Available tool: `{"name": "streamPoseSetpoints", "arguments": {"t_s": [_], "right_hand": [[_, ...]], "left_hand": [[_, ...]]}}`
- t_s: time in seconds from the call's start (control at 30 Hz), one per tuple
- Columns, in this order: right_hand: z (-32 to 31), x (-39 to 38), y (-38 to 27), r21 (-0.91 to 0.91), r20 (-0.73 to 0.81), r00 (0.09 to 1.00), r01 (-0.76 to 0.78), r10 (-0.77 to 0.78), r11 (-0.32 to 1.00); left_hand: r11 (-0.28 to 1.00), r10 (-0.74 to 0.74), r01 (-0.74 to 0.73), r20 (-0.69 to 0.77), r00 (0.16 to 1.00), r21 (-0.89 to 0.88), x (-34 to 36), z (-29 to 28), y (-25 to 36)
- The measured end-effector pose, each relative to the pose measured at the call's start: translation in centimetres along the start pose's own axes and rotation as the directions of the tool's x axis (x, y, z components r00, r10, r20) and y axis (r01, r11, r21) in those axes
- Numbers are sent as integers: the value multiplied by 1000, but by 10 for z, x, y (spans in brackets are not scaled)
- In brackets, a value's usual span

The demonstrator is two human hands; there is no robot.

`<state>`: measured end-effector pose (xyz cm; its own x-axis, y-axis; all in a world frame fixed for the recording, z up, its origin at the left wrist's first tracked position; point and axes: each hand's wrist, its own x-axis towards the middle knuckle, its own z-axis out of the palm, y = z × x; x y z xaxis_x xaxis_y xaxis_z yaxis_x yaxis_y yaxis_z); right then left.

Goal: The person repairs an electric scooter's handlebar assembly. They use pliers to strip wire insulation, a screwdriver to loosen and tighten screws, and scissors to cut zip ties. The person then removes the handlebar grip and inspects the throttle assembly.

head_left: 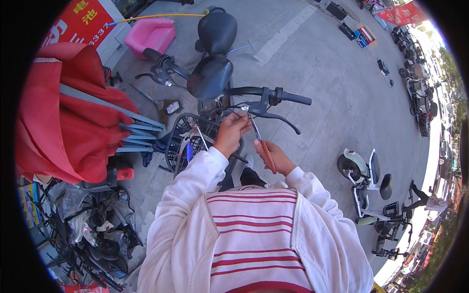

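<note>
My right hand [276, 155] is closed round a hand tool with an orange-red handle [268, 158]. Its slim metal end points up to the right brake lever [281, 118]; I cannot tell its exact kind. Thumb and fingertips of my left hand [232, 133] are pinched together just below the lever mount, next to that metal end. What they hold, if anything, is too small to make out. The lever sits on a black handlebar [254, 91] with a dark grip. Below my left hand is a black wire basket [178, 146] with a blue-handled item [189, 152] in it.
A dark bike seat [217, 31] stands beyond the handlebar, near a pink armchair [151, 35]. At left are a folded red canopy [73, 112] and piled bike parts [102, 234]. A light-coloured scooter [359, 176] stands at right, with a row of parked bikes [417, 83] farther off.
</note>
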<state>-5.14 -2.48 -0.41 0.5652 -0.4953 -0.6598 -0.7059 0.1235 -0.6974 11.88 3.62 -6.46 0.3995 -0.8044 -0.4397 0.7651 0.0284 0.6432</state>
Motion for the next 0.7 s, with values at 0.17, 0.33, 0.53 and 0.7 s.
{"name": "streamPoseSetpoints", "arguments": {"t_s": [0.17,0.33,0.53,0.7], "right_hand": [[7,-4,-7,111,30,999,-47,44,993],[11,-3,-11,112,21,999,-28,26,993],[19,4,-10,91,-30,1000,2,1,996],[23,11,-10,167,-9,999,33,-32,985]], "left_hand": [[1000,-8,8,15,1000,-6,3,-5,2],[1000,-19,18,28,999,24,6,-9,2],[999,-27,27,17,999,33,6,-8,6],[997,-44,43,11,999,69,7,-9,8]]}}
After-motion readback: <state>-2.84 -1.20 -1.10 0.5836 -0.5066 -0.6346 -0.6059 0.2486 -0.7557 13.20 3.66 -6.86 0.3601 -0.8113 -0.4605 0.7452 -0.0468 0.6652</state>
